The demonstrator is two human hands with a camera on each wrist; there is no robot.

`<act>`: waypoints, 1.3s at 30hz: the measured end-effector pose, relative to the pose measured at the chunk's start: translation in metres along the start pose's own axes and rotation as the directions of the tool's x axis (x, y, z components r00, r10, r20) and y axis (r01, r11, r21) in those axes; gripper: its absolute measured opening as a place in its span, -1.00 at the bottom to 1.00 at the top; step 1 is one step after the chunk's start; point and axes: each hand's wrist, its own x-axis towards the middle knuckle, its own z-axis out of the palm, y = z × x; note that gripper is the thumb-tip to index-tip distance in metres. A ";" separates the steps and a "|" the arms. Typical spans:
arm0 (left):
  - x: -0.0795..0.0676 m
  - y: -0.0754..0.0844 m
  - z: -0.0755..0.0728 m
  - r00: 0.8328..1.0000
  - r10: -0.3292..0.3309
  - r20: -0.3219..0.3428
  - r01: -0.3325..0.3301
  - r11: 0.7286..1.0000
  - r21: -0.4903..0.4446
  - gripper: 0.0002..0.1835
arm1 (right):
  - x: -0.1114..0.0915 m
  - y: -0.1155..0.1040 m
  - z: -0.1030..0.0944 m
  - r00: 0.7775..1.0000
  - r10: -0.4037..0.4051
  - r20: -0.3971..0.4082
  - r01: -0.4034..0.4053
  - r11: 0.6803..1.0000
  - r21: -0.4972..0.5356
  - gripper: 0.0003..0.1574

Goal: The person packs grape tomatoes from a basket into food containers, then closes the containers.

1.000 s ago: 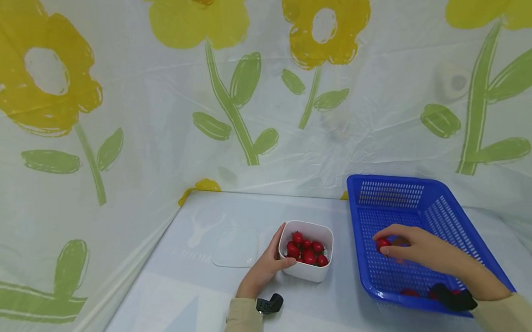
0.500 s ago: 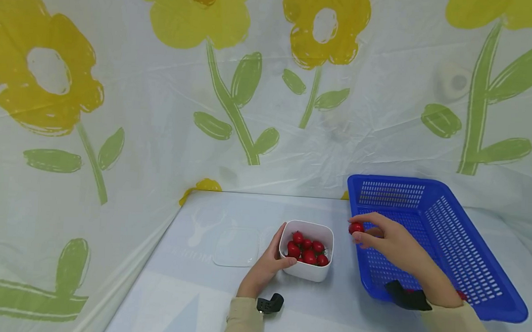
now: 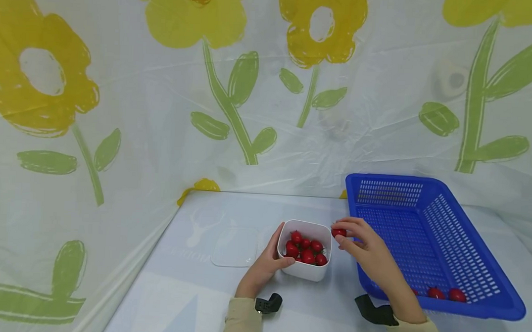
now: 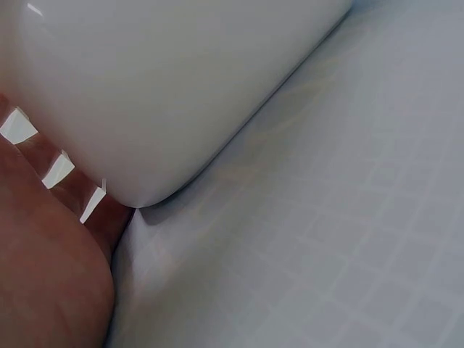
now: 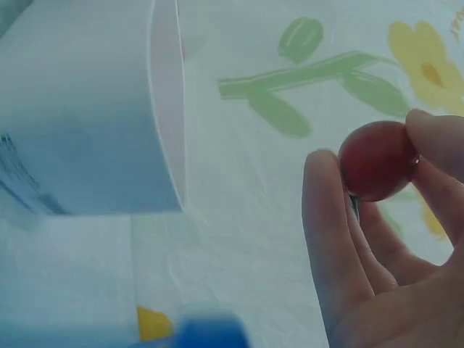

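A white square container (image 3: 305, 271) stands on the table with several red cherry tomatoes (image 3: 307, 256) inside. My left hand (image 3: 261, 271) grips it, thumb over the near rim and fingers along the left side; the left wrist view shows its smooth wall (image 4: 181, 87) close to the fingers. Just off the container's right rim, my right hand (image 3: 371, 252) pinches one cherry tomato (image 3: 339, 232) between thumb and fingertips. In the right wrist view this tomato (image 5: 377, 161) shows a bit of green stem, and the container's open mouth faces it.
A blue plastic basket (image 3: 461, 239) sits at the right, with a few tomatoes (image 3: 457, 294) along its near edge. Left of the container lies a clear, flat lid (image 3: 234, 247). Behind the table hangs a flower-printed sheet (image 3: 160, 146).
My right hand has carried the pinched tomato leftward from over the blue basket to beside the white container's rim. The left hand keeps its grip on the container.
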 end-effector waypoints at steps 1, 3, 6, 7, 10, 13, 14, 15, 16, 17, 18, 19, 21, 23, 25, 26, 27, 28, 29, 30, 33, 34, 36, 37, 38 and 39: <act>0.000 0.000 0.000 1.000 0.000 0.001 0.000 1.000 -0.002 -0.15 | 0.000 0.000 0.002 1.000 -0.001 -0.010 0.001 1.000 -0.008 -0.68; 0.000 -0.001 -0.001 1.000 -0.006 0.001 0.006 1.000 -0.003 -0.15 | -0.001 0.001 0.007 1.000 -0.001 -0.022 0.001 1.000 -0.008 -0.69; 0.000 -0.001 -0.001 1.000 -0.004 0.002 0.004 1.000 -0.002 -0.15 | -0.001 0.002 0.013 0.999 -0.015 -0.039 0.015 1.000 -0.008 -0.68; 0.000 -0.001 -0.001 1.000 -0.004 0.001 0.004 1.000 0.000 -0.16 | -0.001 0.002 0.015 0.999 -0.021 -0.042 0.021 1.000 -0.001 -0.68; 0.001 -0.002 0.000 1.000 -0.006 0.008 0.006 1.000 -0.004 -0.16 | -0.002 0.003 0.021 0.998 -0.028 -0.057 0.028 1.000 -0.004 -0.64; 0.002 -0.004 0.002 1.000 -0.015 0.017 0.015 1.000 -0.002 -0.16 | -0.004 0.005 0.026 0.996 -0.025 -0.086 0.024 1.000 -0.014 -0.57; 0.002 -0.005 0.003 1.000 -0.018 0.017 0.017 1.000 0.009 -0.16 | -0.004 0.005 0.028 0.995 -0.024 -0.099 0.022 0.999 -0.023 -0.54; 0.002 -0.005 0.003 1.000 -0.021 0.015 0.021 1.000 0.020 -0.16 | -0.004 0.005 0.029 0.994 -0.027 -0.109 0.024 0.999 -0.025 -0.53; 0.001 -0.005 0.003 1.000 -0.020 0.014 0.019 0.999 0.029 -0.16 | -0.004 0.005 0.031 0.992 -0.034 -0.120 0.030 0.999 -0.032 -0.51; 0.001 -0.004 0.003 1.000 -0.016 0.015 0.015 0.999 0.031 -0.16 | -0.004 0.004 0.033 0.991 -0.043 -0.129 0.038 0.999 -0.035 -0.51; 0.001 -0.001 0.003 1.000 -0.014 0.017 0.014 0.999 0.031 -0.16 | -0.003 0.003 0.035 0.990 -0.045 -0.135 0.040 0.998 -0.043 -0.51; 0.000 0.003 0.003 1.000 -0.014 0.018 0.014 0.999 0.030 -0.15 | -0.003 0.002 0.037 0.990 -0.046 -0.137 0.039 0.998 -0.053 -0.51; -0.002 0.009 0.003 1.000 -0.008 0.020 0.007 1.000 0.022 -0.14 | -0.001 0.001 0.042 0.990 -0.045 -0.134 0.037 0.997 -0.062 -0.51; -0.002 0.012 0.003 1.000 -0.002 0.024 0.002 1.000 0.006 -0.13 | 0.000 0.000 0.046 0.991 -0.037 -0.127 0.028 0.997 -0.075 -0.49; -0.004 0.017 0.004 1.000 0.003 0.025 -0.003 1.000 0.001 -0.12 | 0.001 0.000 0.051 0.993 -0.024 -0.114 0.013 0.996 -0.089 -0.47; -0.004 0.017 0.004 1.000 0.005 0.025 -0.005 1.000 0.003 -0.12 | 0.001 0.001 0.054 0.994 -0.025 -0.110 0.014 0.995 -0.094 -0.47; -0.004 0.017 0.004 1.000 0.006 0.026 -0.006 1.000 -0.001 -0.12 | 0.002 0.001 0.057 0.994 -0.029 -0.106 0.017 0.994 -0.107 -0.46; -0.005 0.021 0.004 0.999 0.007 0.031 -0.007 1.000 -0.004 -0.12 | 0.002 0.002 0.059 0.994 -0.037 -0.102 0.025 0.992 -0.123 -0.46; -0.006 0.024 0.005 0.999 0.006 0.035 -0.006 1.000 -0.009 -0.11 | 0.002 0.002 0.062 0.994 -0.043 -0.097 0.029 0.989 -0.142 -0.47; -0.006 0.025 0.005 0.999 0.007 0.039 -0.007 1.000 -0.007 -0.11 | 0.002 0.003 0.065 0.994 -0.059 -0.095 0.043 0.986 -0.159 -0.48; -0.004 0.021 0.004 0.998 0.012 0.058 -0.011 1.000 -0.013 -0.10 | 0.002 0.008 0.072 0.991 -0.095 -0.093 0.071 0.971 -0.230 -0.51; -0.003 0.018 0.004 0.998 0.014 0.062 -0.013 1.000 -0.015 -0.10 | 0.002 0.010 0.074 0.991 -0.099 -0.093 0.073 0.965 -0.252 -0.51; 0.000 0.011 0.002 0.998 0.012 0.063 -0.011 1.000 -0.011 -0.11 | 0.001 0.014 0.077 0.990 -0.111 -0.092 0.081 0.956 -0.283 -0.51; 0.001 0.008 0.001 0.998 0.010 0.060 -0.010 1.000 -0.005 -0.11 | 0.002 0.015 0.078 0.989 -0.117 -0.088 0.085 0.951 -0.298 -0.51; 0.002 0.005 -0.001 0.998 0.010 0.054 -0.010 1.000 -0.001 -0.12 | 0.002 0.016 0.079 0.989 -0.125 -0.084 0.094 0.947 -0.308 -0.50; 0.003 0.002 -0.002 0.999 0.011 0.049 -0.011 1.000 0.006 -0.12 | 0.002 0.016 0.079 0.988 -0.135 -0.077 0.104 0.942 -0.318 -0.50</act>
